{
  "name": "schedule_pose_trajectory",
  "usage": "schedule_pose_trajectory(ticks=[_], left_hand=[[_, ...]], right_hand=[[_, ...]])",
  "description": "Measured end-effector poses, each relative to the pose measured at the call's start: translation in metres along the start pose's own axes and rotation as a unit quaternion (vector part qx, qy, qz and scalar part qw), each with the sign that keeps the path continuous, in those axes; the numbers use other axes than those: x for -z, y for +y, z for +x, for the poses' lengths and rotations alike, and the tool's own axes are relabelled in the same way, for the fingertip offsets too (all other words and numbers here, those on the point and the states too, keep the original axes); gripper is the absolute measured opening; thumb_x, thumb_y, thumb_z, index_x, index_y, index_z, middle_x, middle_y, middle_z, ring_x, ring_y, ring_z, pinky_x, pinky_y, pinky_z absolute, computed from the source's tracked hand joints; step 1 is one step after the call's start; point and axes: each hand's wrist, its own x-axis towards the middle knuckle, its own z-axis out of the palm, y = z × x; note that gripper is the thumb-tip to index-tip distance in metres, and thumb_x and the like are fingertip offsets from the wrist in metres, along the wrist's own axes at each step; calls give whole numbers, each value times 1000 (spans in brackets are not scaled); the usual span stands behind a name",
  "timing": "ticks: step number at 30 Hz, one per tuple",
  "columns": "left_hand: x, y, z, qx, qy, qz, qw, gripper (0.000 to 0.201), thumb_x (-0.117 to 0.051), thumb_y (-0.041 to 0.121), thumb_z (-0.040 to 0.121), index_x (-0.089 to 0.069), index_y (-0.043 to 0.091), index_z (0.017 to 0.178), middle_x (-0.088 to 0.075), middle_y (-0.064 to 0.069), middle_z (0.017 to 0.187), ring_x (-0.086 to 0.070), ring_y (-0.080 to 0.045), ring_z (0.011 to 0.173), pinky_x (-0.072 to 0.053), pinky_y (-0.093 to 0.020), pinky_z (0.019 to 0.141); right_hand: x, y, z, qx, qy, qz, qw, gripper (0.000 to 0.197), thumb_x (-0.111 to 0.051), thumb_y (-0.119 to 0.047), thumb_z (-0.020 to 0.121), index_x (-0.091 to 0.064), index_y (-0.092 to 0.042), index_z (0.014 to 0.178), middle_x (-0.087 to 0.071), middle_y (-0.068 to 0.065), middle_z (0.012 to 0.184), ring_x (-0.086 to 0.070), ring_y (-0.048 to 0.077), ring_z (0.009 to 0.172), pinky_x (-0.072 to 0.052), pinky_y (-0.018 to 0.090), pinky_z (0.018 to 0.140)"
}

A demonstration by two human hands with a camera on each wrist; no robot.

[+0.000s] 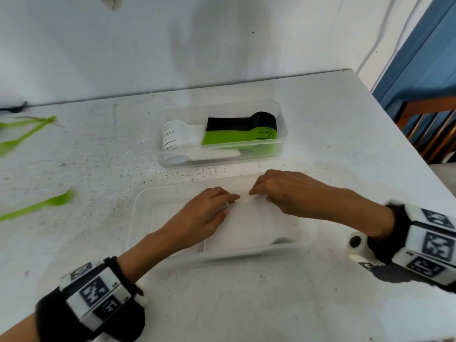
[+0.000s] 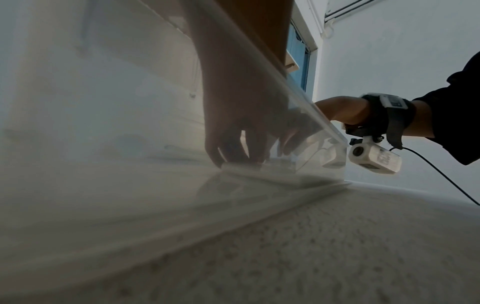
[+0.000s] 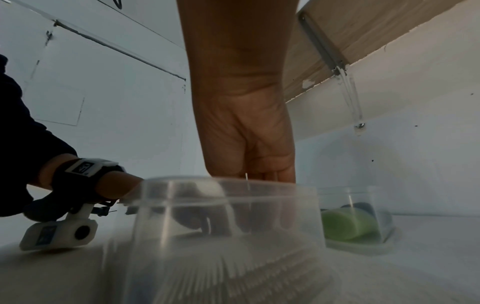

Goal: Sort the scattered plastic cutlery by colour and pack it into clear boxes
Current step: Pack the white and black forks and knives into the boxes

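both hands reach into the near clear box: left hand and right hand curl fingertips onto the white cutlery stack. light, stiff, slippery pieces likely splay; squeeze the stack's ends together.

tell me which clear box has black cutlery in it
The far clear box by the wall: it holds black, green and white stacks. The near box, where both hands work, shows only white pieces.

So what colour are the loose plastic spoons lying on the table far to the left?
Bright green plastic spoons, loose on the white table; the head view shows them best.
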Motion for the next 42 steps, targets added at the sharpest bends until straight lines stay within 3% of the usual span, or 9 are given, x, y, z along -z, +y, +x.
schedule_pose_trajectory(ticks=[5,8,18,22,24,27,31,37,42], left_hand=[[-2,-5,4,17,-8,-21,1000,42,-37,25,90,-59,16,124,-55,1,111,-49,-10,103,-33,-10,86],[-2,-6,4,9,-8,-30,999,49,-31,36,89,-60,16,123,-54,5,108,-47,-7,101,-32,-8,85],[-1,-7,6,-19,11,-25,999,42,-37,13,88,-61,11,122,-59,-4,109,-48,-6,95,-31,-2,82],[7,-9,3,-25,20,-54,998,32,-46,9,91,-63,15,117,-61,2,106,-54,5,90,-43,-9,78],[14,-6,-1,-7,39,-64,997,30,-50,2,92,-65,15,114,-60,8,103,-56,1,93,-49,-15,78],[31,-2,-16,22,79,-61,995,24,-53,5,93,-66,16,109,-59,13,98,-57,-3,94,-47,-10,77],[62,-9,-55,46,149,-46,987,21,-54,2,91,-67,11,105,-62,6,95,-57,6,88,-46,-7,74],[106,-42,-147,113,277,-54,953,22,-52,0,91,-67,12,102,-64,0,97,-58,3,91,-45,-8,74],[135,-90,-237,194,351,-35,916,20,-54,-1,89,-66,7,102,-63,-4,99,-56,13,86,-44,-7,69]], right_hand=[[-6,-3,-2,6,2,-28,1000,37,-43,-5,94,-53,-18,127,-53,-4,125,-40,16,116,-47,32,84],[-6,-3,-1,16,3,-51,999,47,-40,7,87,-54,-17,124,-55,-4,122,-42,16,115,-47,32,82],[7,10,2,15,-20,36,999,52,-38,7,91,-52,-23,131,-54,-3,130,-43,15,121,-34,24,98],[17,0,3,9,-19,75,997,39,-42,-1,95,-55,-18,128,-58,-1,125,-49,14,113,-35,19,90],[23,-8,5,16,-7,104,994,34,-49,-4,94,-58,-14,125,-61,3,120,-55,15,106,-39,21,87],[31,-23,14,43,37,149,987,30,-58,-6,89,-63,-11,118,-66,5,111,-61,15,94,-44,18,78],[48,-58,39,58,90,163,981,26,-54,-7,91,-64,-11,115,-68,4,108,-60,12,92,-38,3,69],[55,-148,94,96,145,222,959,27,-54,-5,90,-63,-9,115,-67,5,107,-62,15,91,-39,3,70],[45,-243,157,146,170,253,941,28,-59,-2,86,-64,-6,113,-67,8,106,-58,10,83,-37,-1,69]])
